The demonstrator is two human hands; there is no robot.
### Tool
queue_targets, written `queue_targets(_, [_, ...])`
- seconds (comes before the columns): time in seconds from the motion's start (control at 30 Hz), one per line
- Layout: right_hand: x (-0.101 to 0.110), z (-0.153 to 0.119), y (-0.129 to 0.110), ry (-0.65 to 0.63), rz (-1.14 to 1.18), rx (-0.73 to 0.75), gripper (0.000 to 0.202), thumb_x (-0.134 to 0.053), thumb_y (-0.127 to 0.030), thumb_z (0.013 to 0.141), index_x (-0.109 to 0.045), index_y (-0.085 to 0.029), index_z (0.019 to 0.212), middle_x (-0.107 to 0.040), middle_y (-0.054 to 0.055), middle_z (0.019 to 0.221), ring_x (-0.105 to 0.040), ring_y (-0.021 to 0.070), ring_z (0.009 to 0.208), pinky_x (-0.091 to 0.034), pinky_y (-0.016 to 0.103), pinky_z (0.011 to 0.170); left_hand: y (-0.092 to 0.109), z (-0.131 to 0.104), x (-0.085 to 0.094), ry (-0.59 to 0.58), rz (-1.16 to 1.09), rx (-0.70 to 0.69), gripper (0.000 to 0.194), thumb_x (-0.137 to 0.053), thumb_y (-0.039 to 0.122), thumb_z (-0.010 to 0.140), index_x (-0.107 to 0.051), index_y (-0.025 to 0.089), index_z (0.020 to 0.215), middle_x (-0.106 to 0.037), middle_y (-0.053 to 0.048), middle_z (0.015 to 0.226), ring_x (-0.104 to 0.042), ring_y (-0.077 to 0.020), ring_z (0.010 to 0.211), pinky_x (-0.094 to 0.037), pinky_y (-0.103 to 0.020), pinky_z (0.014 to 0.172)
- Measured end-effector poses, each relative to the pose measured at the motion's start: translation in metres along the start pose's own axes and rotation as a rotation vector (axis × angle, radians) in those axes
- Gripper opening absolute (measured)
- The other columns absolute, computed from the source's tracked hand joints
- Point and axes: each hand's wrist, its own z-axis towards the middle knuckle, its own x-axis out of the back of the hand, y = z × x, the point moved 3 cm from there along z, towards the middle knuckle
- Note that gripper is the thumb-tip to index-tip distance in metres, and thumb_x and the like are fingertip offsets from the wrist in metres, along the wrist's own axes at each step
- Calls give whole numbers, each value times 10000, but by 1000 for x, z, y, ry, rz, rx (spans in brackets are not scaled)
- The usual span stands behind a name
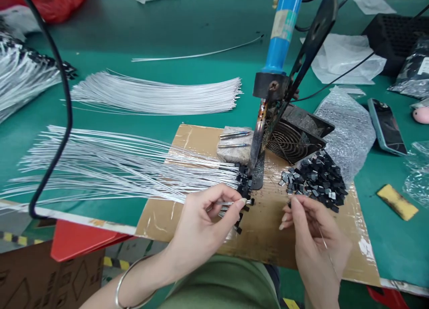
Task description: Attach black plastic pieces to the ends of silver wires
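My left hand point(211, 224) pinches a thin white cable point(225, 203) between thumb and forefinger, close to its small black end piece. Under and behind that hand lies a bundle of white cables point(134, 168), their black ends gathered on the cardboard point(264, 237). My right hand point(317, 237) is closed, with a thin silvery solder wire point(324, 243) running across its palm. Its thumb and fingertips meet at the near left edge of a pile of small black pieces point(323, 177); whether they also pinch a piece I cannot make out. A blue-handled soldering iron point(259, 130) points down between the hands.
Behind the iron sits a black fan point(291, 141). A pale block point(234, 150) carries metal tips. Another white cable bundle point(157, 94) lies farther back. To the right are bubble wrap point(348, 125), a phone point(387, 125) and a yellow sponge point(397, 201). A black cord point(65, 99) loops at left.
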Motion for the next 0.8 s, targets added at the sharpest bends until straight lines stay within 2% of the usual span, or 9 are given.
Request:
queue_targets(0.13, [-19, -2, -14, -162, 190, -42, 109, -775, -314, 928, -845, -231, 926, -711, -4, 643, -652, 117, 490, -556, 202, 460, 2, 0, 2, -23, -20, 12, 158, -678, 284, 879, -729, 174, 777, -686, -36, 673, -511, -132, 538, -332, -258, 496])
queue_targets(0.3, [-38, -7, -19, -320, 337, -169, 95, -794, -315, 907, -874, -265, 916, -717, -4, 657, -614, 99, 452, -555, 197, 434, 9, 3, 2, -89, -140, 10, 139, -679, 240, 874, -703, 170, 757, -772, -68, 807, -614, -143, 627, -399, -247, 533])
queue_targets(0.43, [-43, -10, -18, -331, 361, -222, 107, -802, -332, 895, -883, -263, 904, -716, 1, 672, -582, 86, 453, -529, 179, 405, 12, 5, 1, -131, -205, 11, 137, -687, 198, 875, -703, 168, 742, -776, -62, 797, -647, -145, 663, -439, -233, 557])
queue_targets(0.6, [-43, -11, -17, -371, 359, -228, 136, -790, -348, 907, -887, -257, 935, -721, 9, 670, -580, 87, 451, -521, 172, 393, 14, 6, 0, -121, -256, 7, 142, -695, 162, 871, -700, 166, 729, -781, -56, 783, -676, -138, 680, -505, -211, 604])
queue_targets(0.8, [-44, -11, -16, -353, 367, -240, 137, -789, -348, 910, -884, -255, 940, -717, 5, 669, -583, 85, 448, -526, 177, 399, 13, 5, 0, -93, -294, -14, 155, -705, 131, 882, -710, 175, 734, -781, -51, 793, -722, -160, 730, -562, -226, 657])
